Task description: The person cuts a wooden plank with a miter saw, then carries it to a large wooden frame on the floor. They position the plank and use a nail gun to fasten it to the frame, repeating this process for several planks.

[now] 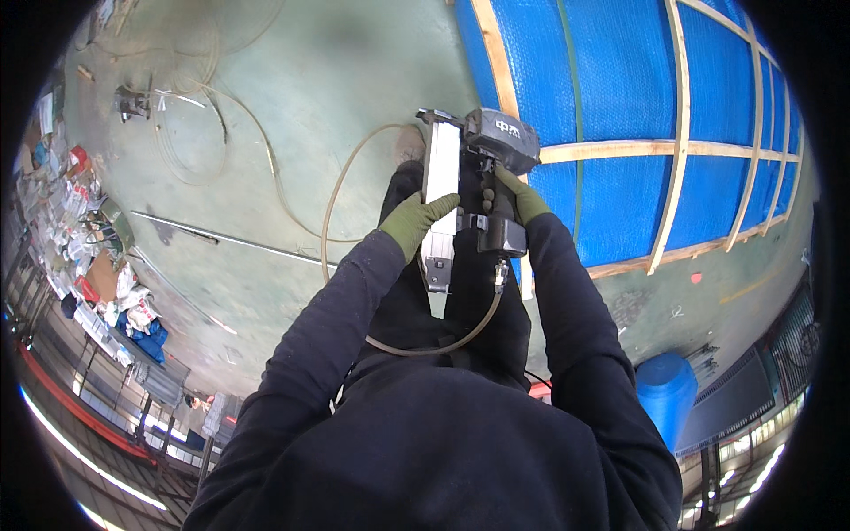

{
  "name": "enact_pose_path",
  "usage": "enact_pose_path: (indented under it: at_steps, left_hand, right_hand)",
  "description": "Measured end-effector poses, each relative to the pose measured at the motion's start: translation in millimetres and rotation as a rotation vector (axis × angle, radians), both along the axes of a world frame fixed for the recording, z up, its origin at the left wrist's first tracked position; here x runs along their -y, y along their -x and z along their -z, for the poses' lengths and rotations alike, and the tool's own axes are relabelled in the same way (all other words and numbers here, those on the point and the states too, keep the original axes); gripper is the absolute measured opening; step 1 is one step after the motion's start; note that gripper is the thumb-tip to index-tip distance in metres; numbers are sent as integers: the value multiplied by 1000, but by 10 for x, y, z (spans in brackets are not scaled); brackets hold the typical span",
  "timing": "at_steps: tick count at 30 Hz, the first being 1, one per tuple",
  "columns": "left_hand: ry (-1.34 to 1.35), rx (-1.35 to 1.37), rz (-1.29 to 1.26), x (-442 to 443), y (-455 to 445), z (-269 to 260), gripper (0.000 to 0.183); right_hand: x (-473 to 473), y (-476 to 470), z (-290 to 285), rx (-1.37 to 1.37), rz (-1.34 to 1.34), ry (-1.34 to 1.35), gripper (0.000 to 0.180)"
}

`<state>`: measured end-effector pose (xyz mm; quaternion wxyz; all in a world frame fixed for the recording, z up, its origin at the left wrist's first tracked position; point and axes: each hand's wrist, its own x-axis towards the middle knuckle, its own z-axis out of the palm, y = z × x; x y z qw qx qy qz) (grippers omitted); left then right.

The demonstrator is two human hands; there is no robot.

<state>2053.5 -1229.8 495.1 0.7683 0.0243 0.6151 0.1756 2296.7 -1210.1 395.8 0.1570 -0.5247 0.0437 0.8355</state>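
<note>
In front of my legs I hold a pneumatic nail gun (503, 136) with a dark body and a long silver magazine (441, 166). My right hand (521, 194), in a green glove, is wrapped around its grip just below the head. My left hand (417, 222), gloved alike, clasps the magazine, with fingers lying across its face. An air hose (465, 338) joins a metal coupling (500, 275) at the base of the grip and loops across my lap to the left. Whether a finger rests on the trigger cannot be made out.
To the right stands a large blue-wrapped load (624, 79) framed by wooden battens (680, 133). Hose coils (192, 133) and a long metal strip (239, 239) lie on the floor at left, beyond them a litter heap (86, 226). A blue barrel (666, 391) is behind me at right.
</note>
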Motion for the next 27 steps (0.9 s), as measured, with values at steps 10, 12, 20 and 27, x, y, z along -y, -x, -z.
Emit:
enact_pose_path:
  at_steps: [10, 12, 20, 27]
  left_hand:
    - [44, 186, -21, -31, 559, -824, 44]
    - [57, 228, 36, -78, 700, -970, 43]
    - [-133, 446, 247, -305, 1229, -1351, 49]
    - [-257, 304, 302, -770, 1748, -1593, 41]
  right_hand:
    - [119, 170, -647, 127, 284, -109, 23]
    - [45, 160, -834, 155, 280, -92, 20]
    - [-218, 425, -1551, 259, 282, -223, 29]
    - [-792, 954, -1737, 204, 295, -296, 26]
